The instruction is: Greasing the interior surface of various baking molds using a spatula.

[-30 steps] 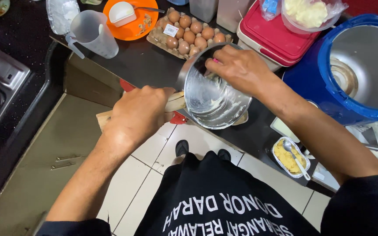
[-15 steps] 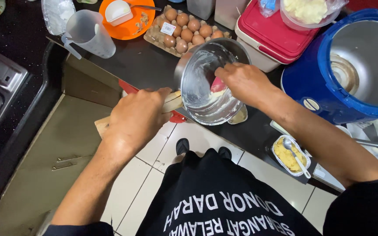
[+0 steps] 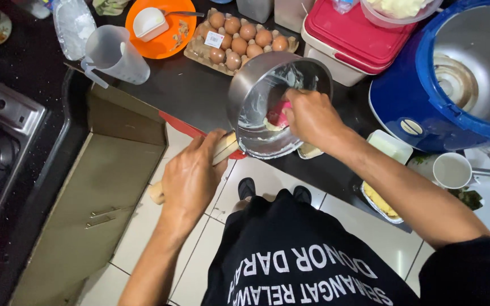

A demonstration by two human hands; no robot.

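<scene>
My left hand (image 3: 191, 178) grips the wooden handle (image 3: 225, 148) of a steel saucepan (image 3: 250, 93), which is tipped on its side over the dark counter's edge with its mouth facing me. My right hand (image 3: 313, 116) reaches into the pan, shut on a pink spatula (image 3: 279, 115). The blade presses against the inner wall, where a pale batter (image 3: 265, 126) is smeared. A red flat edge (image 3: 182, 126) shows under the pan.
Behind the pan are an egg tray (image 3: 239, 37), an orange plate (image 3: 168, 37) with a white bowl, a clear measuring jug (image 3: 114, 54) and a red-lidded box (image 3: 347, 39). A big blue steel-lined pot (image 3: 415, 96) stands right, a white cup (image 3: 452, 170) near it. The stove (image 3: 1, 124) is left.
The pan has tipped further, so its mouth now faces me. My right hand has gone from the rim into the pan with the pink spatula. My left hand stays on the handle.
</scene>
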